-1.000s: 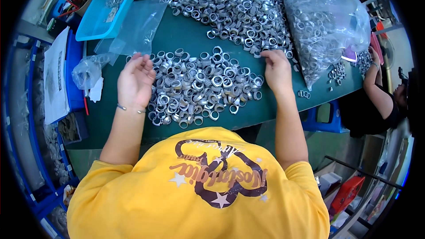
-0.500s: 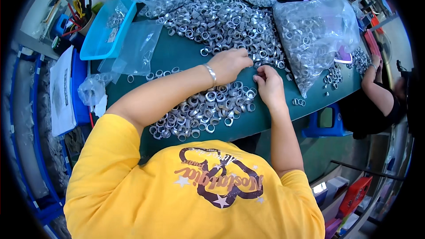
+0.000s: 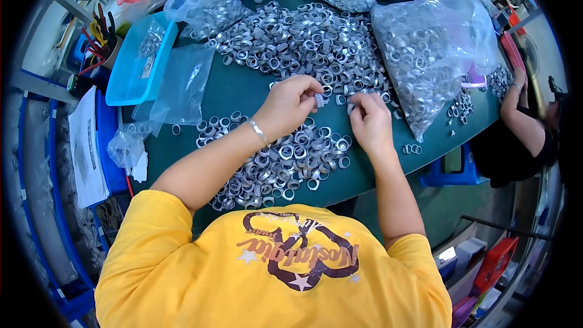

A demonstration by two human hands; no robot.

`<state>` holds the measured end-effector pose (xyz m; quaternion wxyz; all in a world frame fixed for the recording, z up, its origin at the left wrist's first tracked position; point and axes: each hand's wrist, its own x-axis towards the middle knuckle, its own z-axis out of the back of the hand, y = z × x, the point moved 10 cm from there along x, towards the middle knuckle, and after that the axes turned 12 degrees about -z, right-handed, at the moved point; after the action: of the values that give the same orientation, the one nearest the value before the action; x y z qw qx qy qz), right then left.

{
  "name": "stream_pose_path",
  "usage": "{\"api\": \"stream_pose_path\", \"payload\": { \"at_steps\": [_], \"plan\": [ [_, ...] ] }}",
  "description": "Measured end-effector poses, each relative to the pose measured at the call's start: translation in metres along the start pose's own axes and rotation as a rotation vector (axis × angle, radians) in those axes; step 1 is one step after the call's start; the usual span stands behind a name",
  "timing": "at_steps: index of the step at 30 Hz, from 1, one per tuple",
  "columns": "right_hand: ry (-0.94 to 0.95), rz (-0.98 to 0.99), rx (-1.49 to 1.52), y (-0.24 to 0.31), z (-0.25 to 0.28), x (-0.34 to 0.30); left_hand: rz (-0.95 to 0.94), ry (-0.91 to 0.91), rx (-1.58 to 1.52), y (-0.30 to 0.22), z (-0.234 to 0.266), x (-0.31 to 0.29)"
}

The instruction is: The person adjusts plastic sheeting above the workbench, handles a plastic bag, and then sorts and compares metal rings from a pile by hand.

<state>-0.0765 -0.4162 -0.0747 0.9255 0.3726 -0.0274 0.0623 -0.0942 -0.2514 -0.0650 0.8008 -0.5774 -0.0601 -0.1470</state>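
Note:
My left hand [image 3: 286, 108], with a bracelet at its wrist, pinches a small silver metal ring [image 3: 320, 101] with a ridged outer face. Across a short gap, my right hand [image 3: 371, 123] has its thumb and fingers closed together; a bit of grey shows at the tips, too small to make out. Both hands are over the green tabletop [image 3: 234, 94], between two heaps of such rings. The far heap [image 3: 303, 33] spreads broadly beyond my hands. Nearer to me, the smaller heap [image 3: 273, 164] lies partly behind my left forearm.
A bulging clear bag of rings [image 3: 413, 54] stands right of the far heap. At the left are a light-blue tray [image 3: 130, 85] and a flat plastic bag [image 3: 188, 82]. Another person's arm [image 3: 516, 118] reaches in at the right, above a blue stool [image 3: 452, 170].
My left hand has drawn back left and toward me from the far heap's edge, and a ring now shows in its fingertips. My right hand stays nearly in place.

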Motion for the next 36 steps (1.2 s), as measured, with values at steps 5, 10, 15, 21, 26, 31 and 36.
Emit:
{"api": "stream_pose_path", "payload": {
  "at_steps": [5,10,15,21,26,31,36],
  "plan": [
    [-0.176,0.098,-0.139,0.012,0.0,0.004,0.059,-0.074,-0.066,-0.004,0.016,-0.032],
    [-0.267,0.083,-0.265,0.008,0.002,-0.002,0.1,-0.167,-0.309,-0.01,0.024,-0.052],
    [-0.163,-0.151,0.18,-0.016,0.007,-0.011,0.126,-0.224,-0.398,-0.01,0.021,-0.061],
    [0.427,-0.491,1.028,0.007,-0.027,-0.051,0.132,-0.132,-0.257,-0.015,0.01,-0.067],
    [0.577,-0.485,1.223,0.022,-0.035,-0.074,0.128,-0.09,-0.384,-0.024,0.0,-0.072],
    [0.646,-0.577,1.268,0.025,-0.044,-0.084,0.213,-0.062,-0.493,-0.019,-0.009,-0.076],
    [0.662,-0.608,1.301,0.016,-0.051,-0.087,0.243,-0.005,-0.532,-0.016,-0.02,-0.074]
  ]
}}
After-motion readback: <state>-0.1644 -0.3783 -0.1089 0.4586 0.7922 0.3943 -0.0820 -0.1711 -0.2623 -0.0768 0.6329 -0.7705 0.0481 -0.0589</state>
